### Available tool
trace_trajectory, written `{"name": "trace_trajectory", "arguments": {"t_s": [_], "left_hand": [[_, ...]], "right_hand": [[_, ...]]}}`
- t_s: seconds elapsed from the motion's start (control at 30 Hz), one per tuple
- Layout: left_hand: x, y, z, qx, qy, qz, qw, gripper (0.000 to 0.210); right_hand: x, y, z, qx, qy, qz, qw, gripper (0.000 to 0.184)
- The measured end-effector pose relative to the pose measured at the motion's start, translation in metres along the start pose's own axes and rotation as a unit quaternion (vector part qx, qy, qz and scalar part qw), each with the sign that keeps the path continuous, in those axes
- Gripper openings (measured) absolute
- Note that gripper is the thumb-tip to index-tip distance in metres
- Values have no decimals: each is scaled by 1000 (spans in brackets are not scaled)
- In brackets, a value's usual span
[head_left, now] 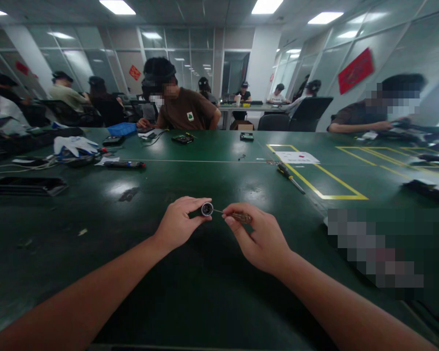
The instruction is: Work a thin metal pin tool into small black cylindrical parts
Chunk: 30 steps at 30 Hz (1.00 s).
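Observation:
Between the thumb and fingers of my left hand [181,220] is a small round part [207,209], its open end facing me, with a pale metal rim and a dark inside. What kind of part it is I cannot make out. My right hand [261,234] grips a screwdriver [243,217] by its brownish see-through handle. The thin shaft points left and its tip reaches the rim of the round part; whether it goes inside is too small to tell. Both hands are above the green table [161,302].
A black-and-yellow screwdriver [290,178] lies beyond my right hand, near a white paper [297,157] and yellow tape outlines. At the left are white gloves [75,146], a dark tool [124,165] and a blue tray [122,129]. Across the table a person in brown [188,107] works.

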State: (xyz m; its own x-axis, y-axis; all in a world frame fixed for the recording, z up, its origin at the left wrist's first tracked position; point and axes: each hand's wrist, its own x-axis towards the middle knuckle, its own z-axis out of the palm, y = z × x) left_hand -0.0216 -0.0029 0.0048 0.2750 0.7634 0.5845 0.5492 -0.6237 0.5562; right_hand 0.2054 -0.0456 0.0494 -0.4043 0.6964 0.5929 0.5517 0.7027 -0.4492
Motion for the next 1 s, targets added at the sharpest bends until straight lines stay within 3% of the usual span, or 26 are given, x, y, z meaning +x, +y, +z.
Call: {"name": "trace_trajectory", "arguments": {"t_s": [0.37,0.87,1.0], "left_hand": [[1,4,-2,12,-3,17,1000,22],[2,7,-2,56,-31,45,997,27],[2,7,-1,67,-50,34,996,26]], "right_hand": [[0,-3,0,-1,5,-2,1000,11],[-2,1,6,7,-46,-43,998,15],[-1,2,7,32,-39,10,999,15]]}}
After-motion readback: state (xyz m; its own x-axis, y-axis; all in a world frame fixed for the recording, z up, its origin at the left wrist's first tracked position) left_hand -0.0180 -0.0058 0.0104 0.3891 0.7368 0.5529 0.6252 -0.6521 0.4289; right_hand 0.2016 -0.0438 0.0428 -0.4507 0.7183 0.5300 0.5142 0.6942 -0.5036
